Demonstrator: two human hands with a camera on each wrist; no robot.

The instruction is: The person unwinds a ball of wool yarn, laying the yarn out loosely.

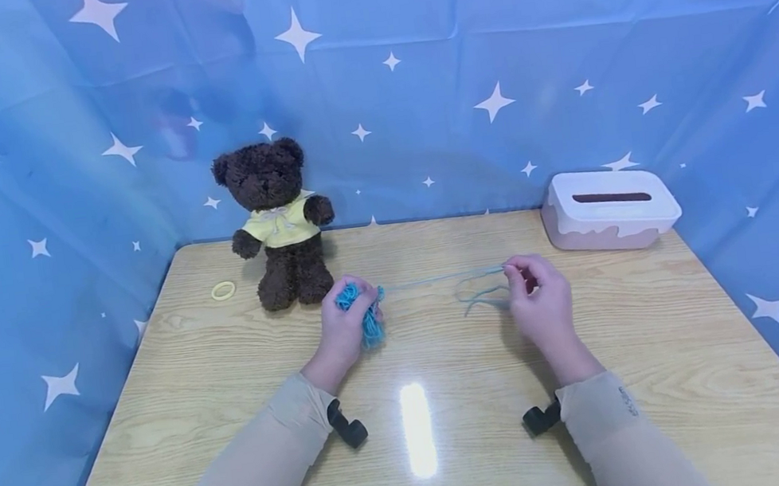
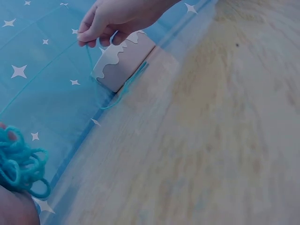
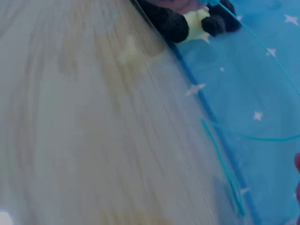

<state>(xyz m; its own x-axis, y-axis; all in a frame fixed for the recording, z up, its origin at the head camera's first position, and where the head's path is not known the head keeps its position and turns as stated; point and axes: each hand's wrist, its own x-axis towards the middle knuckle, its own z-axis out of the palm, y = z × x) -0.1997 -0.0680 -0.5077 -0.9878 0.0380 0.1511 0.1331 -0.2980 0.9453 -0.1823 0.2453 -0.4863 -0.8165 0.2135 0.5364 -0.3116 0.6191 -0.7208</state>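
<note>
My left hand [image 1: 350, 324] grips a looped bundle of turquoise yarn [image 1: 373, 330], its loops spilling past the fingers. In the left wrist view the yarn bundle [image 2: 21, 161] bulges beside the thumb side of the hand. A single strand [image 1: 430, 279] runs taut from the bundle across to my right hand [image 1: 542, 298]. There the thumb and fingertips pinch the strand, and a loose tail [image 1: 482, 296] hangs from them in a bend. The right wrist view shows that hanging tail [image 3: 227, 166] clearly, while only the edge of the right hand's fingers appears there.
A dark brown teddy bear [image 1: 279, 223] in a yellow top stands at the back left, just beyond my left hand. Beside it lies a pale yellow ring [image 1: 223, 291]. A white and pink tissue box [image 1: 609, 210] sits at the back right. Blue star-patterned curtains [image 1: 389, 115] border the wooden table [image 1: 450, 396].
</note>
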